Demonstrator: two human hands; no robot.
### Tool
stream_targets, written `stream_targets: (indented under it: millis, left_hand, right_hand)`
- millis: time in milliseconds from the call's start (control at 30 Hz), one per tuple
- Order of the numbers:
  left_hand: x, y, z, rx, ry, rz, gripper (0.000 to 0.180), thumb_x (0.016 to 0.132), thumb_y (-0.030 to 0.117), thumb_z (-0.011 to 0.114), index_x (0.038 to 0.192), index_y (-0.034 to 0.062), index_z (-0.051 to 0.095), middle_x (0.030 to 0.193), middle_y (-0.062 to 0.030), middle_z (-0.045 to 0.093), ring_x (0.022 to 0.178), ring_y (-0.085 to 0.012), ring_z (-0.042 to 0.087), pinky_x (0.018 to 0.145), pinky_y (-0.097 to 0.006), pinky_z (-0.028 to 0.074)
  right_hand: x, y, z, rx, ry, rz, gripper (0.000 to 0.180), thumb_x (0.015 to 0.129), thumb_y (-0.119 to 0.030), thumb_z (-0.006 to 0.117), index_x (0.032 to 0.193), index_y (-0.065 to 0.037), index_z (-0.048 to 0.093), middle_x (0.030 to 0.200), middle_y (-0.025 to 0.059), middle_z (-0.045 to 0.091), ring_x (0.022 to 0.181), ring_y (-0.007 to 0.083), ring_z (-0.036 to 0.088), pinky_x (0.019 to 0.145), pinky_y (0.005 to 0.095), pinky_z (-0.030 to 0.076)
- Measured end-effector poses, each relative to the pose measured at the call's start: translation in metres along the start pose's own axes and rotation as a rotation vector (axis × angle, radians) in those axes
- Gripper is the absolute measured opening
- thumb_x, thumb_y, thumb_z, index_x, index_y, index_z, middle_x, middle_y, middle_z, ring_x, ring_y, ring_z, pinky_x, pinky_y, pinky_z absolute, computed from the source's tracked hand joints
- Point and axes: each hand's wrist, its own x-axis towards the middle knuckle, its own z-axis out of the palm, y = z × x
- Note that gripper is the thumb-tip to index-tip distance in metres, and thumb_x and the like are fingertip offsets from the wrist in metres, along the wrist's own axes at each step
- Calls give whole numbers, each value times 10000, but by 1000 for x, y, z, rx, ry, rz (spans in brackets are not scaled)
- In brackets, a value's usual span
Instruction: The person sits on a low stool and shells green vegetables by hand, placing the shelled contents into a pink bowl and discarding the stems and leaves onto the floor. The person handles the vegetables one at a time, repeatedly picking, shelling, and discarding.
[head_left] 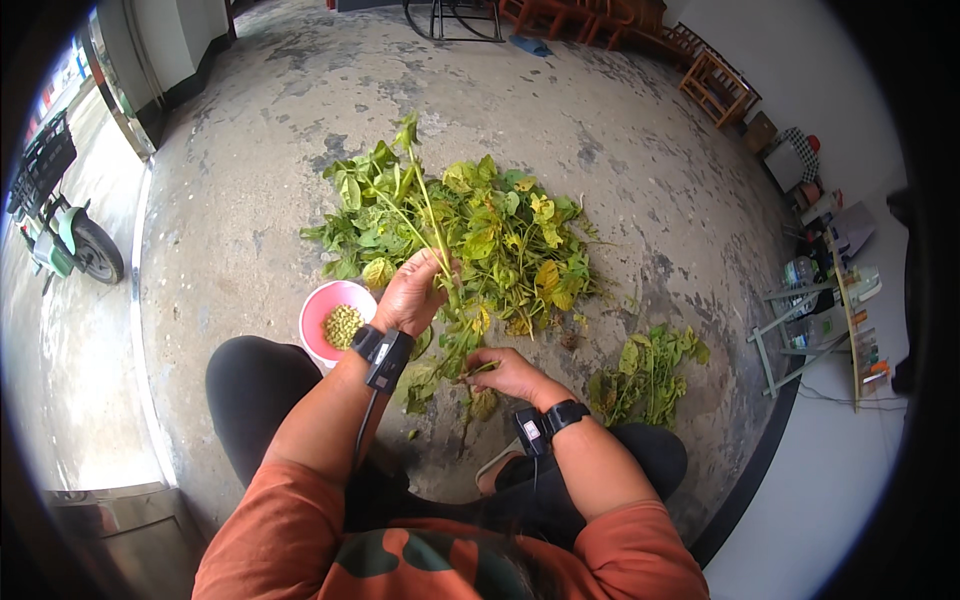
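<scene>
My left hand [412, 292] is wrapped round the stem of a leafy green bean plant [428, 205], whose stalk rises away from me. Lower down, the fingers of my right hand [514, 376] are pinched on a part of the same plant; whether it is a pod or a stem I cannot tell. Beside my left wrist stands a pink bowl [312, 312] with a white rim, holding shelled green beans [342, 325]. Just beyond my hands a heap of bean plants [520, 240], green with yellowing leaves, lies on the floor.
A smaller pile of plants [655, 375] lies by my right knee on the worn concrete floor [250, 150]. At the right wall stands a small table [842, 310] with bottles. A scooter [75, 235] is outside the doorway at left. Wooden furniture [718, 88] stands far right.
</scene>
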Motion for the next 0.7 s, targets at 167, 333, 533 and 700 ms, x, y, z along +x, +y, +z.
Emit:
stream_targets:
  millis: [167, 333, 533, 700]
  left_hand:
    - [7, -1, -7, 277, 142, 104, 42, 940, 134, 600, 935, 92, 597, 849, 6, 618, 745, -78, 553, 668, -207, 438]
    - [7, -6, -2, 475, 257, 267, 31, 924, 92, 622, 921, 74, 597, 802, 46, 592, 667, -33, 505, 607, -176, 411]
    - [4, 1, 5, 531, 247, 170, 190, 944, 182, 610, 1091, 63, 598, 921, 4, 631, 806, -78, 580, 720, -241, 471]
    - [5, -11, -1, 558, 320, 22, 367, 965, 259, 571, 1273, 72, 500, 1082, -43, 624, 928, -154, 622, 829, -319, 480]
  right_hand:
    - [0, 3, 3, -154, -28, -120, 314, 821, -25, 672, 1130, -12, 619, 981, 64, 663, 837, 155, 643, 704, 281, 540]
    - [2, 1, 6, -56, -131, -57, 301, 824, -32, 677, 1122, -29, 637, 980, 61, 677, 883, 143, 633, 749, 284, 533]
    - [-3, -9, 6, 78, 129, 6, 243, 854, -30, 652, 1094, 12, 650, 983, 86, 681, 921, 174, 643, 753, 295, 549]
    - [-27, -38, -39, 83, 343, -195, 254, 908, -78, 607, 1158, -31, 617, 1066, 109, 677, 922, 167, 666, 779, 271, 559]
